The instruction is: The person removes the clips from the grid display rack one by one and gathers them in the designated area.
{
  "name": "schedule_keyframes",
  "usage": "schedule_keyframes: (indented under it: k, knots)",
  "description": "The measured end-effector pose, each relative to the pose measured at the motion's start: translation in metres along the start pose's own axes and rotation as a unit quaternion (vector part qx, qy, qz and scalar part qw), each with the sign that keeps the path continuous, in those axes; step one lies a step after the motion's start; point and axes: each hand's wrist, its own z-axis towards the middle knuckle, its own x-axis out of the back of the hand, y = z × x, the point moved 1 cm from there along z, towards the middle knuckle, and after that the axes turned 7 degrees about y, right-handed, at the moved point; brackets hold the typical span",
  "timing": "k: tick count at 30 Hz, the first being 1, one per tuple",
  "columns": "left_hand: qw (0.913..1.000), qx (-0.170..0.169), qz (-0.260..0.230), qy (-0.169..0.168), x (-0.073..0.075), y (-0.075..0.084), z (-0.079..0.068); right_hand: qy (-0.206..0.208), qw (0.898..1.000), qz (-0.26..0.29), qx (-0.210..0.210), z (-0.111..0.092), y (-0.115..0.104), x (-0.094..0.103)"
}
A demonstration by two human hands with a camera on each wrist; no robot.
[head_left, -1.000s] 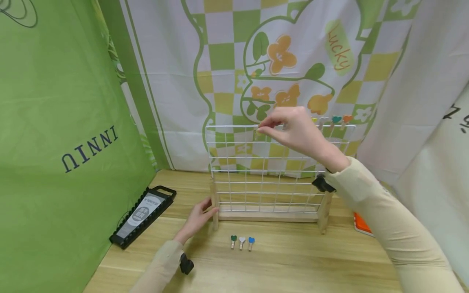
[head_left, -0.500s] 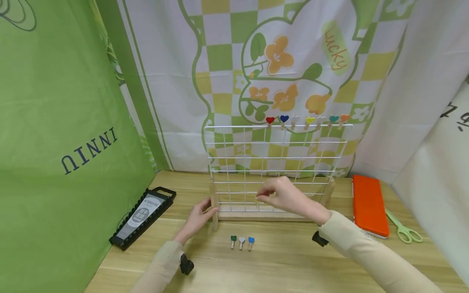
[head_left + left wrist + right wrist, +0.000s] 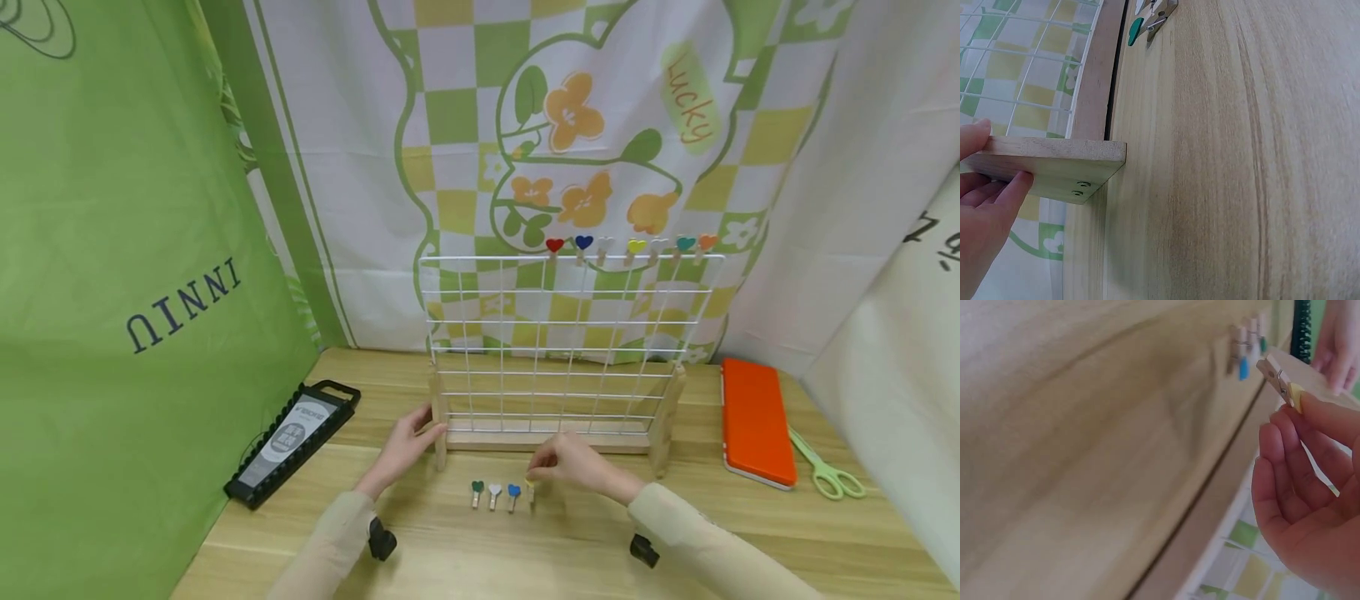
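Note:
My right hand (image 3: pixel 573 464) pinches a small wooden clothespin (image 3: pixel 1280 381) with a yellow heart between thumb and fingertips, low over the table in front of the rack. Just left of it lie three heart clothespins in a row: a blue one (image 3: pixel 513 497), a white one (image 3: pixel 495 497) and a dark green one (image 3: pixel 477 494). My left hand (image 3: pixel 405 446) grips the left wooden foot (image 3: pixel 1054 156) of the white wire grid rack (image 3: pixel 536 348), thumb on one face and fingers on the other. Several heart clothespins, among them a red one (image 3: pixel 554 246), are clipped along the grid's top wire.
A black wrench holder (image 3: pixel 292 442) lies at the left beside the green curtain (image 3: pixel 150 250). At the right are an orange case (image 3: pixel 757 423) and light green scissors (image 3: pixel 828 471). A patterned cloth (image 3: pixel 450 117) hangs behind the rack.
My right hand has come down from the grid's top wire to the table with the yellow heart clothespin, ending right of the blue one. The left hand stays on the rack's foot.

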Motion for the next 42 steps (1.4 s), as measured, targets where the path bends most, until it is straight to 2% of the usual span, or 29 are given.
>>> schedule_keyframes:
  k: [8, 13, 35, 39, 42]
  knots:
    - [0.9999, -0.002, -0.002, 0.01, -0.001, 0.003, -0.001, -0.026, 0.998, 0.035, -0.054, 0.0, 0.015, -0.014]
    - [1.0, -0.002, -0.003, 0.002, 0.0, 0.003, 0.0, -0.036, 0.996, 0.045, -0.072, -0.001, 0.018, -0.018]
    - [1.0, 0.0, 0.004, 0.003, 0.0, 0.002, -0.002, -0.048, 0.995, 0.046, -0.078, 0.0, 0.022, -0.022]
    - [1.0, -0.006, 0.007, 0.003, 0.001, 0.002, -0.002, -0.042, 0.997, 0.028, -0.066, 0.0, 0.019, -0.015]
    - [1.0, -0.006, 0.006, 0.003, 0.001, 0.001, -0.001, -0.034, 0.998, 0.007, -0.048, 0.004, 0.013, -0.001]
